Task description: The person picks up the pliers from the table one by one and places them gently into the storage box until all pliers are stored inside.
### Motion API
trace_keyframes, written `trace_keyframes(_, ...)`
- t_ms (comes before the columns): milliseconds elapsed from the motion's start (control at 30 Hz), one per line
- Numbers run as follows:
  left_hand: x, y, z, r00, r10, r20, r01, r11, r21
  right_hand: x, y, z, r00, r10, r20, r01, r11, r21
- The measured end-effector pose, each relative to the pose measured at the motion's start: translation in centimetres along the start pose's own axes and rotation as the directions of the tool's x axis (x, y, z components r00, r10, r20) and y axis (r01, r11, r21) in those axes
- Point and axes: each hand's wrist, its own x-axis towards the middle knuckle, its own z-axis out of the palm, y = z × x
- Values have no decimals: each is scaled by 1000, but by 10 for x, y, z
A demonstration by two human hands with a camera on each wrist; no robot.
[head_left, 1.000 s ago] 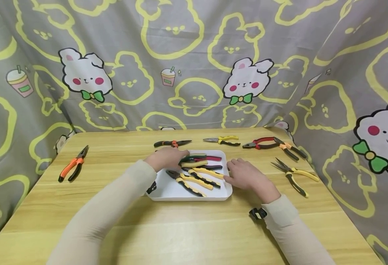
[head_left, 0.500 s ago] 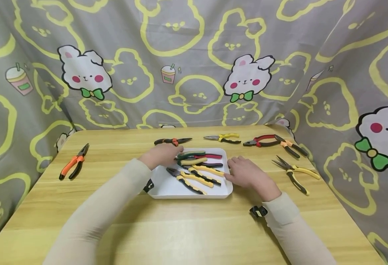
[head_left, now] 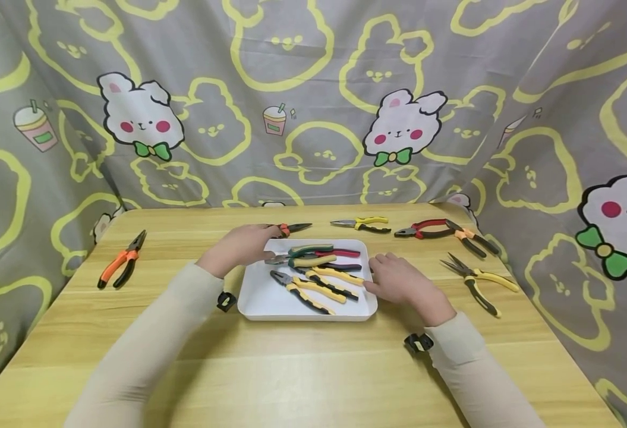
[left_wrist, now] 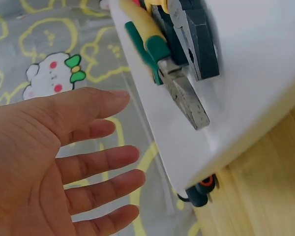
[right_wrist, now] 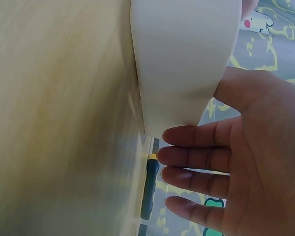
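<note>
My left hand [head_left: 238,246] hovers at the far left corner of a white tray [head_left: 257,303], its fingers spread and holding nothing, as the left wrist view shows. Closest to it inside the tray are pliers with green and yellow handles [left_wrist: 184,93]. Several more pliers lie piled there, among them black-and-yellow pliers [head_left: 313,295] in front and a red handle [head_left: 340,252] at the back. My right hand [head_left: 404,285] touches the tray's right side, thumb at the rim and fingers straight along the outer wall.
Orange-and-black long-nose pliers [head_left: 294,227] lie behind the tray, partly hidden by my left hand. Other pliers surround it: orange ones [head_left: 123,261] far left, yellow ones [head_left: 364,223] behind, red ones [head_left: 425,229], peach-handled ones [head_left: 470,238] and yellow-black ones [head_left: 476,279] at right.
My left hand has drawn back leftward from the green-handled pliers, uncovering their heads in the tray. My right hand has stayed at the tray's right side.
</note>
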Motion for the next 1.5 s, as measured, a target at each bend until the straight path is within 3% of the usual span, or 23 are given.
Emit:
trace_keyframes(433, -32, -21, 10, 998, -30, -47, 28, 999, -27, -1, 0, 1, 1000, -7, -10, 7, 1000, -1)
trace_keyframes(867, -60, -61, 29, 970, -97, -221, 89, 995, -44, -1, -2, -1, 1000, 11, 4, -11, 1000, -1)
trace_keyframes(1500, -102, -114, 33, 937, -283, -203, 248, 952, -181, 0, -2, 1, 1000, 14, 10, -14, 1000, -1)
